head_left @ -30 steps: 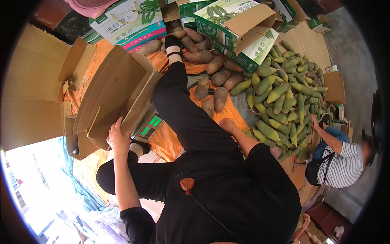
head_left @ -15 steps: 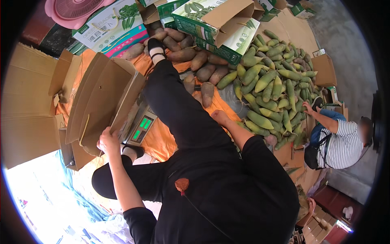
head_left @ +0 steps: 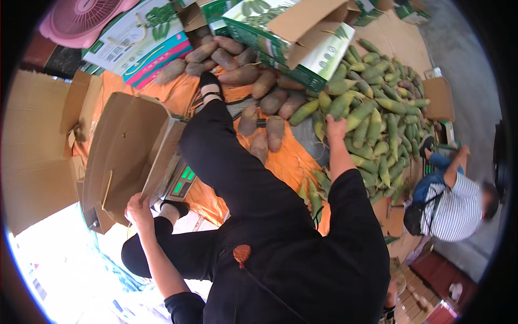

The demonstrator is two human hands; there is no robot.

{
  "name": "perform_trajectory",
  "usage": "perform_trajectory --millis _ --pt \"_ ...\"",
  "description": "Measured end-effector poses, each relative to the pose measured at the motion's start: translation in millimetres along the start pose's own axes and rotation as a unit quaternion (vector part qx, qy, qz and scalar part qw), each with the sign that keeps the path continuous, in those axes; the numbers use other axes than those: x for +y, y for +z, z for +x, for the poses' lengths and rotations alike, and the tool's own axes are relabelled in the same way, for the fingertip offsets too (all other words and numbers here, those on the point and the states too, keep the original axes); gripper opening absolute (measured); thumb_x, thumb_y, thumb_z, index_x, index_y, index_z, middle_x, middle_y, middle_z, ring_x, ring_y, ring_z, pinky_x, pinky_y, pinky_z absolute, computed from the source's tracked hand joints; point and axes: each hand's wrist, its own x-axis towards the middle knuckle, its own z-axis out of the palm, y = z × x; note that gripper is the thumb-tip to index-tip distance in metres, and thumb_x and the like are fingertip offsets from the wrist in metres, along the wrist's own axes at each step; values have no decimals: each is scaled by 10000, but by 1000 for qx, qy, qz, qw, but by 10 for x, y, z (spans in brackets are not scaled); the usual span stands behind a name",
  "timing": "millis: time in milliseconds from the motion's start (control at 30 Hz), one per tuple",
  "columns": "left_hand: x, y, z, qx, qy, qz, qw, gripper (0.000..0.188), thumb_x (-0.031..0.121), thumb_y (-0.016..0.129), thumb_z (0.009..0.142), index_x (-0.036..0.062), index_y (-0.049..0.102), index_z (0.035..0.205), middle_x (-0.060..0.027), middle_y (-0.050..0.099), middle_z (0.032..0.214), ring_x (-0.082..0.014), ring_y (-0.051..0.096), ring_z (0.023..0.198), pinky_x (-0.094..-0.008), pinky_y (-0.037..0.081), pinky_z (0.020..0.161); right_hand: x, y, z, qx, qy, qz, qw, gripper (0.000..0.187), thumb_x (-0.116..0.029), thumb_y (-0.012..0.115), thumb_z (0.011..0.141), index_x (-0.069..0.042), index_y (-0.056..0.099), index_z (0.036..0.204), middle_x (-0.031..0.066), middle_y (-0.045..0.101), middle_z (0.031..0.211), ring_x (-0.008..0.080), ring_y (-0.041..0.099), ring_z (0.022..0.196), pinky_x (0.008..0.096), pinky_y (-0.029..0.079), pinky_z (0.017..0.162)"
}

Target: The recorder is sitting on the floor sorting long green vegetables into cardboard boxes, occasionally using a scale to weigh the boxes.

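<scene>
At the left, an open brown cardboard box stands tilted beside a weighing scale with a lit green display. My left hand pinches the near corner of the box. To the right lies a big heap of green radishes. My right hand is at the heap's left side, its fingers closed round the lower end of a green radish, partly hidden by the hand. Several brownish-purple radishes lie on an orange sheet ahead of my legs.
Printed green-and-white cartons stand at the far side beside a pink fan-like appliance. Large cardboard stands at the left. A person in a striped shirt crouches right of the heap. My legs stretch between box and heap.
My right hand has moved forward and right from near my knee onto a radish in the heap. The left hand stays at the box corner. The other person's arm has drawn back from the heap.
</scene>
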Motion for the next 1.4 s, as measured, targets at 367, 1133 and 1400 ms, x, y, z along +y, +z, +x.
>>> perform_trajectory --millis 367,1133,1400 --pt "179 -86 -98 -16 18 38 999 135 118 642 745 95 681 872 -69 662 899 -266 583 971 -420 372 921 -171 137 445 -47 84 -12 995 786 -355 789 694 64 444 1263 271 510 1262 366 536 1139 435 414 989" --pt "150 -47 -87 -44 -4 63 997 121 163 628 792 143 666 905 -51 665 898 -266 601 946 -528 369 936 -2146 -1120 -1695 -519 -363 315 706 692 -62 646 747 -24 394 1390 91 497 1316 206 490 1183 323 397 985" --pt "182 -96 -81 -41 -1 73 997 139 181 646 774 137 668 904 -57 669 903 -277 607 926 -535 382 918 -3787 -843 -2792 -515 -695 -26 502 623 -167 668 738 -147 493 1335 126 585 1195 284 472 1097 364 387 969"
